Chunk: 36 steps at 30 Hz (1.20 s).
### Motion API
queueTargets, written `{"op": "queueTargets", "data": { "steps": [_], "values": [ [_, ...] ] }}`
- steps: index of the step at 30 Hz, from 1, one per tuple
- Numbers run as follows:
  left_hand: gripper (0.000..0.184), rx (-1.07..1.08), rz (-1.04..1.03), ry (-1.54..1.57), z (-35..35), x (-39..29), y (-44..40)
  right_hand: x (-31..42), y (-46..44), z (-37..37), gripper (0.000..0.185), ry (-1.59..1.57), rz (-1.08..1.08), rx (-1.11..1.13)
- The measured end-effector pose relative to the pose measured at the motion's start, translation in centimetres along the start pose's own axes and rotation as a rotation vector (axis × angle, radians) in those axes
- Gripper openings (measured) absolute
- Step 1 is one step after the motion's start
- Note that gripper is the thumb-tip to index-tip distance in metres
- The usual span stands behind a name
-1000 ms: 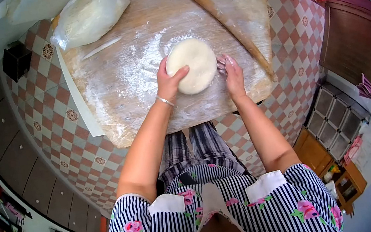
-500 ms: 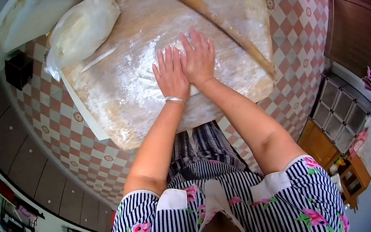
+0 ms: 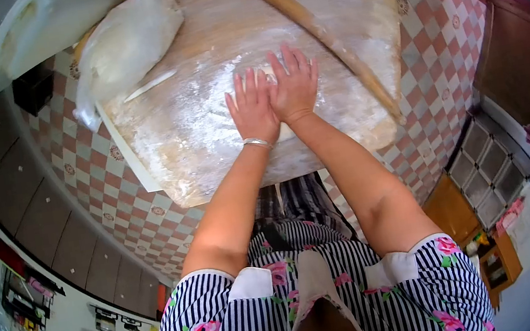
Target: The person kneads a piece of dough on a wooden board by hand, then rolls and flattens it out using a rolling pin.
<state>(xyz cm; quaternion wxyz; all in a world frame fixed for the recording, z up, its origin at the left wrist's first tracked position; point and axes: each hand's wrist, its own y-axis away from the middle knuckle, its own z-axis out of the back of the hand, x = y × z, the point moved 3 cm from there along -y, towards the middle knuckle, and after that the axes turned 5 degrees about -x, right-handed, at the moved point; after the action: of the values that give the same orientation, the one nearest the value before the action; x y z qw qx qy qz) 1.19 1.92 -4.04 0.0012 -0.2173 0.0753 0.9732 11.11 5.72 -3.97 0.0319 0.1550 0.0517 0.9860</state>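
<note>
My left hand [image 3: 253, 107] and my right hand [image 3: 294, 87] lie flat, side by side, on a piece of pale dough [image 3: 285, 132]. Only bits of the dough show, near the wrists and between the fingertips; the hands cover the rest. My fingers are stretched out and slightly apart, and both palms press down. White flour [image 3: 205, 109] is spread over the wooden board [image 3: 175, 158], thickest left of my hands. A bracelet [image 3: 257, 142] circles my left wrist. Beyond my right hand a long wooden rolling pin [image 3: 308, 18] lies diagonally across the board.
A plastic bag of flour [image 3: 127, 45] sits at the board's back left corner, with another pale bag [image 3: 52, 26] behind it. A thin white strip [image 3: 150, 85] lies near the bag. Checkered tile floor [image 3: 433, 51] surrounds the board; a dark box [image 3: 33, 92] stands at left.
Both hands stay pressed flat on the dough, with little visible movement on the board. The whole view has shifted slightly, so board and hands appear a little farther right.
</note>
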Motion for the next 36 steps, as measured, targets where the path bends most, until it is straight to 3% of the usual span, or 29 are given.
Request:
{"op": "queueTargets", "data": {
  "steps": [6,9,10,12,14,18,21,24,28,32,36],
  "values": [
    [0.044,0.045,0.019,0.116,1.6,0.2,-0.8,0.3,-0.1,0.2,0.054,0.034,-0.004,0.012],
    [0.036,-0.173,-0.016,0.352,9.4,1.5,-3.5,0.1,0.1,-0.1,0.053,0.018,0.030,-0.028],
    [0.030,-0.409,-0.085,0.325,11.8,3.0,-5.3,-0.1,0.2,-0.2,0.053,0.003,0.040,-0.040],
    [0.027,-0.443,0.000,0.198,17.1,5.3,-9.1,-0.2,0.5,-0.1,0.053,-0.017,0.042,-0.055],
    [0.024,-0.260,0.233,-0.005,19.7,7.7,-13.2,-0.2,0.5,0.0,0.052,-0.034,0.035,-0.065],
    [0.028,-0.041,0.350,-0.278,17.6,15.0,-20.6,-0.4,0.4,-0.2,0.050,-0.051,0.054,-0.112],
    [0.029,-0.039,0.375,-0.361,15.3,18.2,-23.0,-0.4,0.3,0.0,0.048,-0.065,0.057,-0.115],
    [0.031,0.032,0.258,-0.472,14.0,19.1,-23.2,-0.2,0.3,0.4,0.048,-0.070,0.047,-0.113],
    [0.033,-0.014,0.314,-0.569,13.5,19.3,-23.8,-0.4,0.4,0.4,0.048,-0.083,0.047,-0.130],
    [0.027,-0.019,0.169,-0.285,14.4,21.2,-24.0,-0.5,0.3,0.3,0.049,-0.100,0.037,-0.124],
    [0.028,-0.108,0.601,0.686,15.7,20.7,-22.4,-0.7,0.3,0.3,0.048,-0.158,0.039,-0.118]
  ]
}}
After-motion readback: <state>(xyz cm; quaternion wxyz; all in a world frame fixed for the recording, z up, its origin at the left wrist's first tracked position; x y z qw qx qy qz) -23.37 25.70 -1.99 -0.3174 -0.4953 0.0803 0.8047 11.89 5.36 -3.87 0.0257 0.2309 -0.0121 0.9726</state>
